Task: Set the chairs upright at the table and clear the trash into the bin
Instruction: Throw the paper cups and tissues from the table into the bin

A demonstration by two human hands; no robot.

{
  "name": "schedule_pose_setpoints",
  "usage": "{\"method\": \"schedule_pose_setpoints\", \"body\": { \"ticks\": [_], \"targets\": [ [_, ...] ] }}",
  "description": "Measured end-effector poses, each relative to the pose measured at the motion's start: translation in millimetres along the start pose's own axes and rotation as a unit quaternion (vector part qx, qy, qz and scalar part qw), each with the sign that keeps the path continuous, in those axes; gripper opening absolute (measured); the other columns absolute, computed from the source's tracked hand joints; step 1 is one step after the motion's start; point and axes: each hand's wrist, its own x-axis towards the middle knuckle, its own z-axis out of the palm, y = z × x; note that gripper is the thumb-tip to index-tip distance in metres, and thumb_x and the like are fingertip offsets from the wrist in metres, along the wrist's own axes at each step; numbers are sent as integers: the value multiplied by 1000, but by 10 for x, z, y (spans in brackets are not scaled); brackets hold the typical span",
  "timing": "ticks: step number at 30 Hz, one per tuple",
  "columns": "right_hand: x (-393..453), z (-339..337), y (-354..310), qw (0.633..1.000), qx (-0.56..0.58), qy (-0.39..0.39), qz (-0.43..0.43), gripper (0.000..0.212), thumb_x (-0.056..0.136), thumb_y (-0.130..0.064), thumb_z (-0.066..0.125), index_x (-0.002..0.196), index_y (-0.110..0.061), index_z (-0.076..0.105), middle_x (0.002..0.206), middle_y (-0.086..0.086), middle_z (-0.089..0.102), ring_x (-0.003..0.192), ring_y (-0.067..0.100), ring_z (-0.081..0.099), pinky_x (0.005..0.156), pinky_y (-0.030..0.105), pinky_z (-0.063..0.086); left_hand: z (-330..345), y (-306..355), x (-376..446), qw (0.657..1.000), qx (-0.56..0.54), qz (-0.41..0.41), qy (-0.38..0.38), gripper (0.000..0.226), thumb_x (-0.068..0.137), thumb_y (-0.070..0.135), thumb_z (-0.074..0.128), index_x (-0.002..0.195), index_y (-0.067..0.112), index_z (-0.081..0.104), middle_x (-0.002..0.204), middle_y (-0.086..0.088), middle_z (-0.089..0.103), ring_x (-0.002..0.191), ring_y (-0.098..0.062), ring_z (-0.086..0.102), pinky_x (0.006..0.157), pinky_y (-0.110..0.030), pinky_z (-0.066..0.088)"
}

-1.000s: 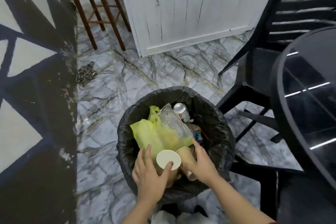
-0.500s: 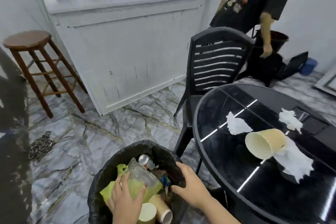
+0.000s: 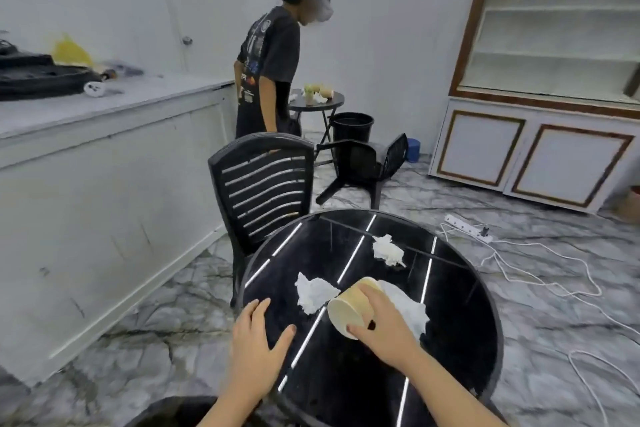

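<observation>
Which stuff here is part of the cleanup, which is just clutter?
Job: paper cup gripped by right hand; three crumpled tissues on round table; tipped-over chair; bin.
Clutter: power strip, counter, cabinet.

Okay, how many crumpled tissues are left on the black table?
3: one crumpled white tissue toward the far side, one near the middle left of the paper cup, one under the cup and right hand, partly hidden.

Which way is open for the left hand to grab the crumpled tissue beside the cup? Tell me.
Probably straight ahead. The left hand hovers open over the table's near edge, and only bare tabletop lies between it and the crumpled tissue. The right hand grips the paper cup alongside, clear of that path.
</observation>
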Motion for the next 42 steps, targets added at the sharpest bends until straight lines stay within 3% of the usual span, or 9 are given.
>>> {"method": "schedule_pose_setpoints", "body": {
  "ticks": [9, 13, 17, 24, 28, 33, 36, 38, 42],
  "targets": [
    [135, -725, 820, 996, -17, 50, 77, 80, 77, -37, 66, 143, -30, 22, 153, -5, 24, 139, 12, 22, 113, 35, 26, 734, 751, 502, 994, -22, 72, -80, 62, 86, 46, 55, 140, 26, 32, 151, 3, 24, 136, -13, 24, 110, -33, 29],
    [211, -691, 1025, 994, -12, 48, 97, 78, 79, -35, 66, 144, -28, 23, 153, -4, 24, 138, 12, 24, 110, 31, 27, 972, 824, 632, 989, 9, 71, -126, 76, 77, 63, 46, 142, 27, 29, 152, 3, 21, 132, -9, 27, 111, -32, 29],
    [358, -582, 1130, 993, -9, 41, 113, 78, 79, -38, 64, 144, -29, 21, 154, -5, 22, 140, 11, 21, 113, 34, 26, 1188, 825, 877, 985, 47, 81, -148, 67, 84, 49, 53, 142, 27, 26, 152, 2, 21, 134, -14, 30, 108, -32, 36],
    [728, -425, 1185, 993, -49, 16, 110, 77, 81, -40, 61, 145, -28, 19, 154, -7, 22, 142, 11, 17, 114, 31, 20, 1376, 809, 1160, 950, 140, 78, -269, 69, 82, 53, 51, 141, 44, 18, 156, 1, 12, 126, -18, 43, 98, -32, 43],
    [893, -283, 1262, 992, -55, -9, 114, 69, 86, -40, 56, 144, -29, 22, 154, -7, 22, 143, 13, 14, 116, 34, 18, 1409, 797, 1184, 932, 83, 27, -352, 78, 74, 58, 58, 140, 48, 17, 147, 5, 30, 124, -16, 44, 98, -31, 40],
    [946, -134, 1346, 992, -58, 17, 113, 40, 95, -25, 43, 135, -30, 39, 152, -9, 28, 144, 14, 7, 117, 39, 5, 1407, 804, 1160, 936, 90, 26, -340, 80, 71, 58, 60, 138, 52, 16, 133, 7, 45, 117, -15, 49, 97, -36, 44],
    [954, -135, 1336, 991, 5, 39, 124, 32, 96, -17, 42, 124, -28, 53, 145, -7, 40, 144, 15, 12, 117, 40, 6, 1412, 805, 1132, 940, 90, 23, -329, 78, 71, 58, 58, 137, 53, 16, 130, 8, 46, 115, -15, 50, 96, -38, 45],
    [959, -202, 1274, 987, 58, 56, 136, 31, 95, -13, 43, 121, -25, 56, 140, -4, 48, 141, 16, 21, 116, 40, 19, 1398, 807, 1123, 942, 74, 12, -327, 77, 72, 56, 58, 137, 53, 16, 132, 8, 45, 116, -15, 50, 96, -38, 45],
    [984, -408, 1064, 981, 112, 97, 128, 30, 95, -15, 46, 121, -18, 58, 126, -3, 58, 120, 11, 49, 99, 23, 36, 1252, 830, 1092, 957, 44, 6, -286, 75, 76, 50, 60, 138, 52, 18, 132, 12, 43, 116, -11, 46, 92, -32, 43]
  ]
}}
